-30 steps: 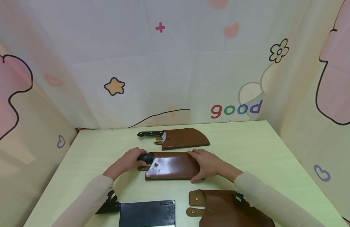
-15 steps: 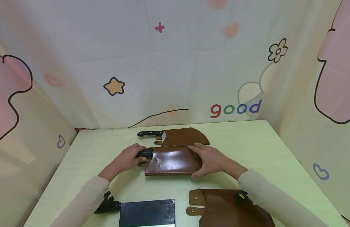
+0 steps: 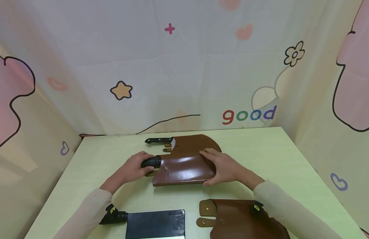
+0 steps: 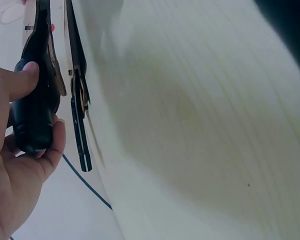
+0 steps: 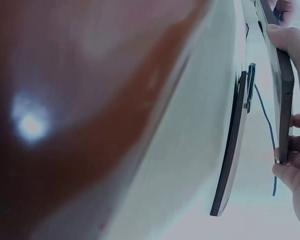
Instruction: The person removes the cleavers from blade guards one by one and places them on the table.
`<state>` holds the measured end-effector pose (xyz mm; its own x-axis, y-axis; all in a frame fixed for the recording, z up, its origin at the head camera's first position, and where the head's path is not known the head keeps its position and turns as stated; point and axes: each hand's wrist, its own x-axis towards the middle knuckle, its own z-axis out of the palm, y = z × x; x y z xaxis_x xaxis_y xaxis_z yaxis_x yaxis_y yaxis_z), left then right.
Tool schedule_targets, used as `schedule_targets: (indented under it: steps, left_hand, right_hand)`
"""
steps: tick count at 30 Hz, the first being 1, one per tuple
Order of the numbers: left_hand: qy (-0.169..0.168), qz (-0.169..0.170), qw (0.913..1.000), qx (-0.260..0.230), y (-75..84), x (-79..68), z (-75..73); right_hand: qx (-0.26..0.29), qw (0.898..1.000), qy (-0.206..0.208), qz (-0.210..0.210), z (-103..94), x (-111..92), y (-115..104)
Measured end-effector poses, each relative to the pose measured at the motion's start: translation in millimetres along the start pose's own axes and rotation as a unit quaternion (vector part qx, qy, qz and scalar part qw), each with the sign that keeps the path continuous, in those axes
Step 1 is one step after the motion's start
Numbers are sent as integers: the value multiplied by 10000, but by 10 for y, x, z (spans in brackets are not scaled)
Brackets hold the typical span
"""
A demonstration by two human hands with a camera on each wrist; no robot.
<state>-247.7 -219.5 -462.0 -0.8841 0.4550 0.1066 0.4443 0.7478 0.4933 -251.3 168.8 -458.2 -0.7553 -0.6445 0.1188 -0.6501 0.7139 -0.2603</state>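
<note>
In the head view my left hand (image 3: 132, 170) grips the black handle (image 3: 151, 162) of a cleaver whose blade is hidden in a glossy brown leather sheath (image 3: 184, 170). My right hand (image 3: 226, 166) holds that sheath by its right end, thumb at the near edge and fingers at the far one. The left wrist view shows thumb and fingers wrapped about the handle (image 4: 32, 120), raised off the tabletop. From the right wrist, the sheath (image 5: 285, 90) appears edge-on, pinched and held up. Behind it lies a second sheathed knife with a riveted black handle (image 3: 158, 140), partly overlapped.
Nearer me, a bare cleaver with a dark blade (image 3: 154, 224) lies below my left forearm. At front right, a brown leather sheath (image 3: 239, 215) with two snap straps lies under my right forearm. A printed curtain (image 3: 184, 73) encloses the table (image 3: 271, 149) behind and at the sides.
Both hands have raised the sheathed cleaver and shifted it slightly away from me. Its upper edge now covers the lower part of the far sheath. The other items have stayed put.
</note>
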Motion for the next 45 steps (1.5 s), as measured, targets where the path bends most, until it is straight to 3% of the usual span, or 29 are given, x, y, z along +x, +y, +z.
schedule_targets:
  steps: [16,37,45]
  left_hand:
    - [313,268,9991,71,67,-30,-130]
    - [429,218,9978,464,197,-67,-194]
    - [569,353,9963,547,184,-64,-202]
  right_hand:
    - [110,9999,90,-32,-53,6,-62]
    - [283,9995,-36,-92,-141,-34,-68]
    - [277,9996,-74,2,-156,-59,-59]
